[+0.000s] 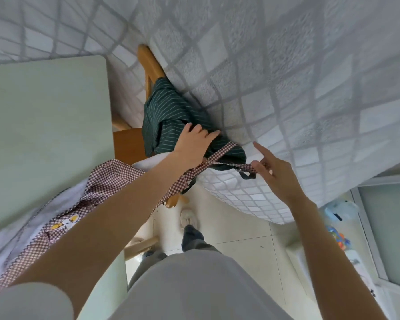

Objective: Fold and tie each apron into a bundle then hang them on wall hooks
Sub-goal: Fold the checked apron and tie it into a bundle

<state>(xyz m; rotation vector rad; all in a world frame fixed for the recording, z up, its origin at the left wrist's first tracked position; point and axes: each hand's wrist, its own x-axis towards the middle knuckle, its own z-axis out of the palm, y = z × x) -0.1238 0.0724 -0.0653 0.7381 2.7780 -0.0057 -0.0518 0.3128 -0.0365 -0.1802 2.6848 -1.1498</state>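
Gingham strap (pixel 226 168) — right hand (pixel 275 174)

The gap between the green table (pixel 44 135) and the white checked wall (pixel 286 77) is tight. A wooden chair (pixel 127 144) fills it, with the green striped apron (pixel 169 114) piled on top against the wall. Lower down, the tiled floor (pixel 240 229) is open, except for a shoe (pixel 187 219).
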